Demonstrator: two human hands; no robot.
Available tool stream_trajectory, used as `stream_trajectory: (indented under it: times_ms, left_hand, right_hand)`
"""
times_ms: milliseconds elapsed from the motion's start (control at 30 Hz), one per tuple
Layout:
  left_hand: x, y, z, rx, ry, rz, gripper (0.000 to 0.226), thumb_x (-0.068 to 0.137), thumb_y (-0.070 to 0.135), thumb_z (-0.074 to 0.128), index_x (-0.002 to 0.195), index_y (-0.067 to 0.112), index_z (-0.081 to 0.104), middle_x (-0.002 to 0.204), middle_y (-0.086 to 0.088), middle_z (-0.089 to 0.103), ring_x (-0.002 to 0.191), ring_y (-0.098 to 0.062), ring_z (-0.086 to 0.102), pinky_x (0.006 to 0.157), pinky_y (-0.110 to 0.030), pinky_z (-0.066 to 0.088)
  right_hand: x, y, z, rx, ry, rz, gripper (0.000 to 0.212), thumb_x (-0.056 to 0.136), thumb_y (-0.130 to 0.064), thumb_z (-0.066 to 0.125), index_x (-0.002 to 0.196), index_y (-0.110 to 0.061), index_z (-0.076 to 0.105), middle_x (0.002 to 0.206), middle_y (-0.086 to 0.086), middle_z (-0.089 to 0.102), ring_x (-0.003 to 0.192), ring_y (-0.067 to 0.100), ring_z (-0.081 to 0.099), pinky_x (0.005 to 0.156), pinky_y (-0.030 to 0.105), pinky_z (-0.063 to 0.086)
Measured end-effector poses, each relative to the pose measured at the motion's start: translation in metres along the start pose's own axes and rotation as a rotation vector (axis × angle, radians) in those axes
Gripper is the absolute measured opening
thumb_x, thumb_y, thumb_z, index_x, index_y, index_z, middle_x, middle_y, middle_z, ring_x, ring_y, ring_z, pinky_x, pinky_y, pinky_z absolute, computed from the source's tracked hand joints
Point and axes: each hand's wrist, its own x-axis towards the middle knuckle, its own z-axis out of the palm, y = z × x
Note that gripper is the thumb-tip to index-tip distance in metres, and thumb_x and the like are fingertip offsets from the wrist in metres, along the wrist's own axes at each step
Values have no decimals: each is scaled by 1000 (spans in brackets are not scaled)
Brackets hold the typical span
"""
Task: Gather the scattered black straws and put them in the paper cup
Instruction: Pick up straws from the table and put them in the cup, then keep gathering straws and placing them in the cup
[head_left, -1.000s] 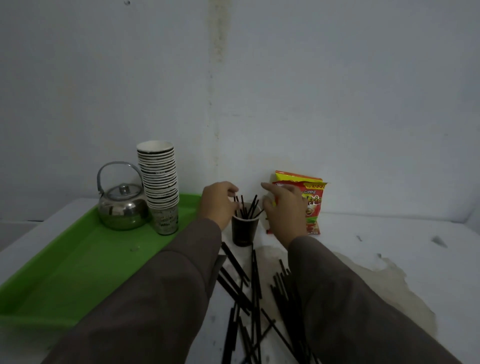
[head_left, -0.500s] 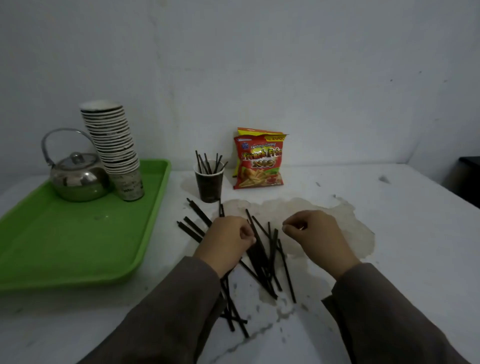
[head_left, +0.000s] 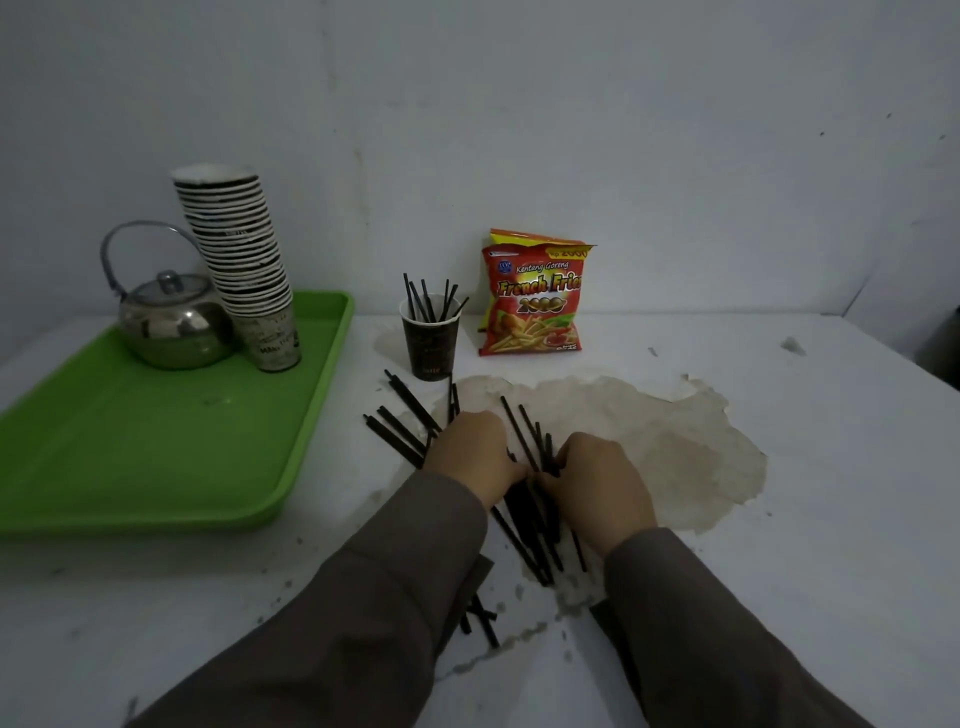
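A dark paper cup (head_left: 430, 345) stands upright on the white table with several black straws (head_left: 431, 301) sticking out of it. In front of it lies a scattered pile of black straws (head_left: 402, 415), fanned out across the table. My left hand (head_left: 475, 449) and my right hand (head_left: 597, 483) are down on the middle of the pile, side by side, fingers curled around a bunch of straws (head_left: 530, 512) between them. More straws (head_left: 483, 621) poke out under my left sleeve.
A green tray (head_left: 156, 441) on the left carries a steel kettle (head_left: 171, 325) and a tall stack of paper cups (head_left: 239, 260). A red French fries snack bag (head_left: 535, 301) leans on the wall behind the cup. A stained patch (head_left: 675, 441) marks the table.
Both hands left the cup, came down toward me onto the straw pile, then moved together and closed on a bunch of straws.
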Motion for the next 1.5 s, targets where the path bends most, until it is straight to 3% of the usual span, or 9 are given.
stream_trajectory:
  times_ms: [233,500,667,833,1033,1167,1333,1400,1500]
  left_hand:
    - [-3,-10,-6,-126,-33,-61,31,79,16,65,54,5,50,58,-6,53,66,-25,59,68,-34,52]
    - [-13,-33,-18,-571,-91,-139,20,79,12,70,97,5,66,72,-6,65,57,-13,60,45,-19,46]
    - [-21,-45,-31,-723,-141,-125,11,73,16,77,77,14,67,74,-10,65,68,-21,61,57,-28,50]
    - [-22,-47,-38,-774,-161,-127,11,72,12,77,75,10,66,65,-4,62,58,-11,59,51,-20,52]
    - [-26,-46,-50,-811,-133,-72,11,73,12,76,78,9,67,73,-8,63,58,-8,60,51,-14,51]
    - [-29,-46,-68,-840,-28,14,15,72,10,76,83,3,67,71,-10,68,52,-6,62,55,-15,55]
    - [-27,-48,-96,-859,183,136,28,73,2,73,100,3,65,68,-6,66,58,-8,63,57,-16,56]
    - [-22,-49,-110,-828,280,169,19,74,0,71,92,5,67,67,-4,66,54,-3,62,57,-14,55]
    - [-8,-52,-131,-799,379,186,14,75,0,71,87,4,71,70,-5,68,54,0,63,58,-12,55]
  right_hand:
    - [0,0,1,86,-28,-31,19,82,-17,63,91,-2,69,91,13,70,79,23,65,70,31,53]
    - [-2,10,-7,450,-131,-24,17,81,-15,68,96,-10,73,82,-1,68,65,3,57,57,10,44]
    - [-5,11,-11,636,-158,31,11,82,-18,67,86,-10,73,72,-5,63,59,4,52,53,15,37]
    - [-10,8,-15,813,-196,13,12,82,-16,67,72,-10,72,55,-5,59,52,9,47,55,23,40]
    - [-12,3,-15,975,-196,-60,16,82,-9,65,81,7,67,72,11,65,62,16,58,60,24,51]
    - [-7,-9,-26,1023,-120,-146,19,81,-6,66,80,13,62,79,25,67,65,21,65,72,33,58]
    - [7,-43,-47,951,58,-320,5,81,-7,66,84,-4,67,80,12,70,72,19,69,69,28,59]
    - [17,-61,-55,921,128,-410,14,81,-5,67,94,-6,63,81,17,68,75,24,69,69,31,60]
    - [35,-84,-63,814,263,-537,36,81,-5,67,112,-18,54,71,8,62,64,5,63,64,14,53]
